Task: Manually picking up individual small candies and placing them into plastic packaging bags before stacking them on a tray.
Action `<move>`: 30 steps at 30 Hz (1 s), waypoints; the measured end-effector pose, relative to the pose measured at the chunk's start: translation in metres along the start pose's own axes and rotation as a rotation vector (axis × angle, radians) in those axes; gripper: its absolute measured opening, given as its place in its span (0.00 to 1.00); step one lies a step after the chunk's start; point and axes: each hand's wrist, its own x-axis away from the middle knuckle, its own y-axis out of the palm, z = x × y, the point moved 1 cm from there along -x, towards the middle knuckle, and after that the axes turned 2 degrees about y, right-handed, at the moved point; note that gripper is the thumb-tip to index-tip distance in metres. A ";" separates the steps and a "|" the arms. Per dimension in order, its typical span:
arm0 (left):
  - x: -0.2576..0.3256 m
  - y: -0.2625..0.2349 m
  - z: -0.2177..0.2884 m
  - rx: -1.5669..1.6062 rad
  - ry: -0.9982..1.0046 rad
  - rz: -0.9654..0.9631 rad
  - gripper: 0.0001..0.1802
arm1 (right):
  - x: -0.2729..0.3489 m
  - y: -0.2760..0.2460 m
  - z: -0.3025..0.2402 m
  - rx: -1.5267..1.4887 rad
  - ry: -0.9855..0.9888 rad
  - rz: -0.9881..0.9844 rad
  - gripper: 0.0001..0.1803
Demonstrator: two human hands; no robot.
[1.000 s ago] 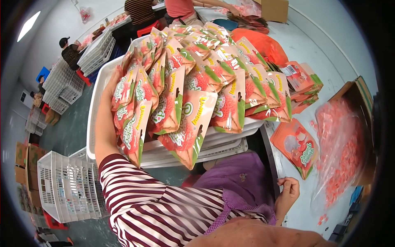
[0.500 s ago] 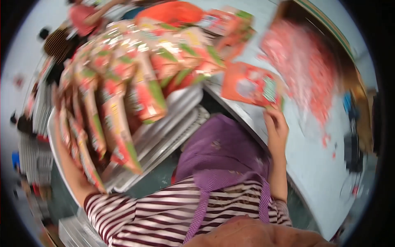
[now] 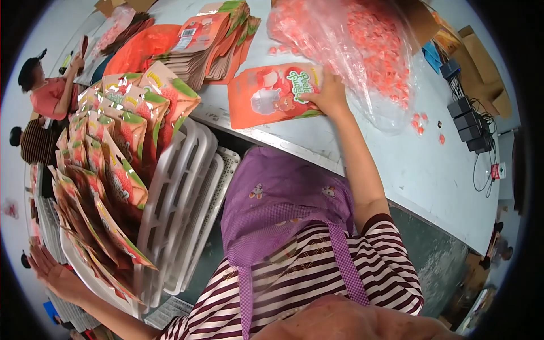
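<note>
My right hand (image 3: 330, 95) pinches the right end of a flat red pouch (image 3: 246, 99) with a clear window, thumb on top. The pouch lies at the table's near edge; whether others lie under it I cannot tell. At the far left, my left hand (image 3: 54, 273) is open, fingers spread, just outside a white plastic crate (image 3: 164, 195). Nothing is in that palm. Filled, shiny red-and-green pouches (image 3: 122, 141) stand packed upright in the crate, rising above its rim.
Flat pouches (image 3: 218, 48) lie piled at the table's far side beside an orange bag (image 3: 141, 48). A large clear bag of wrapped pink sweets (image 3: 374, 54) spreads behind my right hand. Black adapters with cables (image 3: 471, 124) sit at the right. Another person (image 3: 51, 93) works at the far left.
The view has swung, so the table shows more fully and the crate sits lower left. My left hand has left the pouches' side and moved outside the crate. My right hand keeps the flat pouch.
</note>
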 end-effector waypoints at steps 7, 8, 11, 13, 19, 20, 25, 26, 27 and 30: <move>0.117 0.070 0.053 0.860 0.074 -1.065 0.32 | 0.009 -0.002 -0.012 -0.208 -0.030 -0.105 0.54; 0.150 0.064 0.008 0.863 -0.236 -1.343 0.25 | 0.015 -0.006 -0.004 -0.204 -0.028 -0.127 0.53; 0.196 0.171 0.002 0.696 -0.468 -1.127 0.26 | 0.033 -0.009 -0.008 -0.228 -0.050 -0.186 0.53; 0.213 0.233 -0.019 0.409 -0.742 -1.070 0.33 | 0.043 -0.019 -0.010 -0.300 -0.006 -0.252 0.53; 0.195 0.364 -0.114 -0.180 -0.214 -0.946 0.43 | 0.059 -0.011 0.001 -0.313 -0.051 -0.070 0.51; 0.189 0.376 -0.119 -0.282 -0.213 -0.923 0.47 | 0.062 -0.010 0.001 -0.317 -0.053 -0.065 0.51; 0.171 0.398 -0.148 -0.234 -0.322 -0.920 0.53 | 0.064 -0.010 -0.001 -0.368 -0.095 -0.001 0.49; 0.168 0.401 -0.143 -0.173 -0.394 -0.921 0.53 | 0.063 -0.009 0.001 -0.368 -0.087 0.001 0.49; 0.171 0.400 -0.135 -0.041 -0.489 -0.840 0.48 | 0.063 -0.008 0.003 -0.381 -0.094 0.010 0.49; 0.164 0.396 -0.131 0.274 -0.919 -0.997 0.39 | 0.062 -0.009 0.001 -0.388 -0.083 -0.001 0.49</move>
